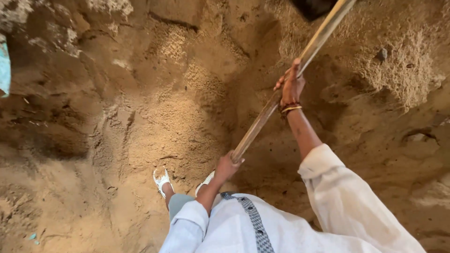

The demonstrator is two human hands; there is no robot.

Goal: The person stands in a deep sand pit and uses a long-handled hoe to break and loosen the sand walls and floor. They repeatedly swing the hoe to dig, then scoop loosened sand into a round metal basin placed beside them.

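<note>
A long wooden handle [262, 122] runs from near my waist up to the top right, where a dark tool head [313, 6] is partly cut off by the frame edge. My left hand [228, 167] grips the lower end of the handle. Higher up the shaft, my right hand [291, 85] is wrapped around it; bangles sit on that wrist. I wear white sleeves and white sandals [162, 180], and I stand on loose sandy soil [173, 117].
Rough earthen walls of a dug pit rise on all sides, with a shadowed hollow [47, 140] at the left. A small stone [383, 53] is embedded in the upper right bank. A turquoise object [4, 68] shows at the left edge.
</note>
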